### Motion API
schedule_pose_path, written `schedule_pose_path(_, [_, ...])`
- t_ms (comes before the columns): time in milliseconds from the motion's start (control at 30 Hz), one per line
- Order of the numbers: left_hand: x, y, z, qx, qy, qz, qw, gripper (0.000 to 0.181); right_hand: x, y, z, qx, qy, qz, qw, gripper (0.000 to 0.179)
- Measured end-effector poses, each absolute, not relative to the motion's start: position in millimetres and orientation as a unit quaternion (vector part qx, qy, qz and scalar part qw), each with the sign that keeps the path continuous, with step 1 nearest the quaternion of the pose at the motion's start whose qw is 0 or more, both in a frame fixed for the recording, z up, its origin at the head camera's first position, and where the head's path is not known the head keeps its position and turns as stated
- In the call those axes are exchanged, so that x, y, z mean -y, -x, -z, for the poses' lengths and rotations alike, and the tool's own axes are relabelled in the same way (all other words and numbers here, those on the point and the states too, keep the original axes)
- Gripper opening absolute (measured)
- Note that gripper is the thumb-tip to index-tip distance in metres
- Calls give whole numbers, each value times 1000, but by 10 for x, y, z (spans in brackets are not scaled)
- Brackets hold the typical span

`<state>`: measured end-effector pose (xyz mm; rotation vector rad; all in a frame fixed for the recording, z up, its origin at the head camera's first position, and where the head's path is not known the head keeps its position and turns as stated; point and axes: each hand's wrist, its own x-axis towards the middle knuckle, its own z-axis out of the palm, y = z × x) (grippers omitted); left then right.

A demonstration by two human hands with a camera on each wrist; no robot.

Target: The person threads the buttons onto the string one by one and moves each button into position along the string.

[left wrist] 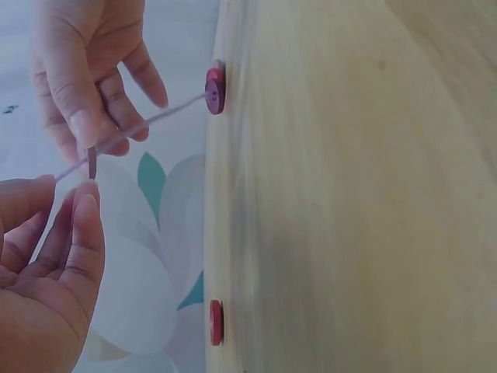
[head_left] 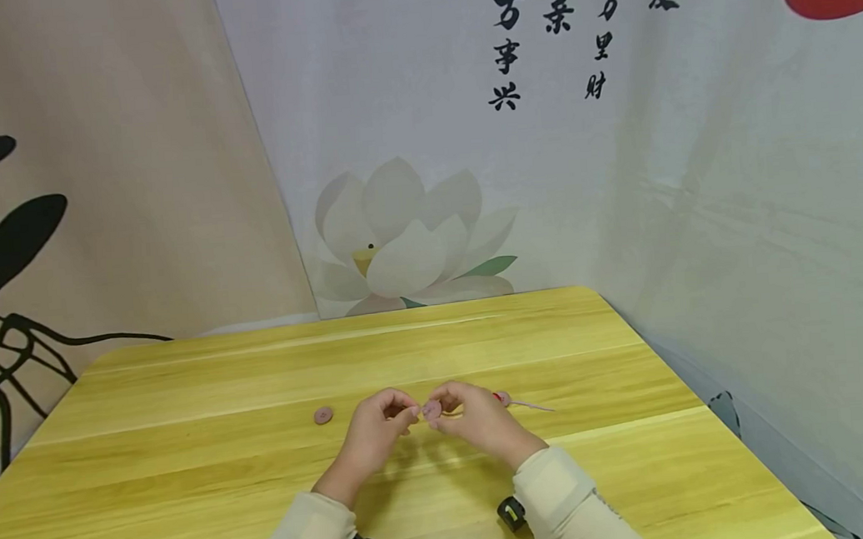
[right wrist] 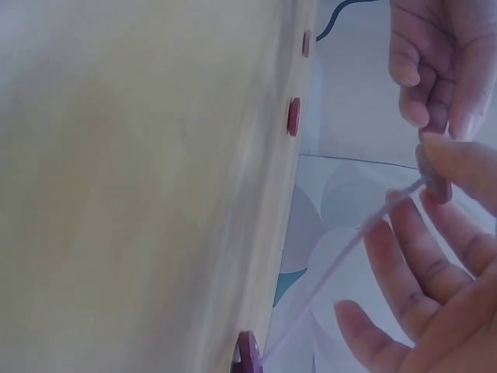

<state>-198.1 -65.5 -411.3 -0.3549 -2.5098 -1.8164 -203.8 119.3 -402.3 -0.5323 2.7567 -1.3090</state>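
Observation:
My left hand [head_left: 383,419] pinches the end of a thin pale cord [left wrist: 175,107] between thumb and fingertips. With my right hand [head_left: 480,421] I hold a round pinkish button [head_left: 432,409] by its edge, above the table. In the left wrist view the cord passes at this button and runs back to a small stack of dark red buttons [left wrist: 216,93] on the table. From overhead, that stack lies just beyond the right hand, with a pale cord tail [head_left: 535,406] beside it. Fingertips of both hands come close together at the held button.
A loose button [head_left: 323,415] lies on the wooden table [head_left: 191,487], left of my hands. The right wrist view shows a red button [right wrist: 293,116] and a smaller reddish piece [right wrist: 306,43] near one another. Behind the table hangs a printed cloth [head_left: 422,136].

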Motion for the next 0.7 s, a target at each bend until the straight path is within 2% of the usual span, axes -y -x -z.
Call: schedule_pose_path(700, [648, 1933, 4060, 799, 109, 591, 17, 6, -1296, 2164, 4097, -904, 163, 394, 22, 25])
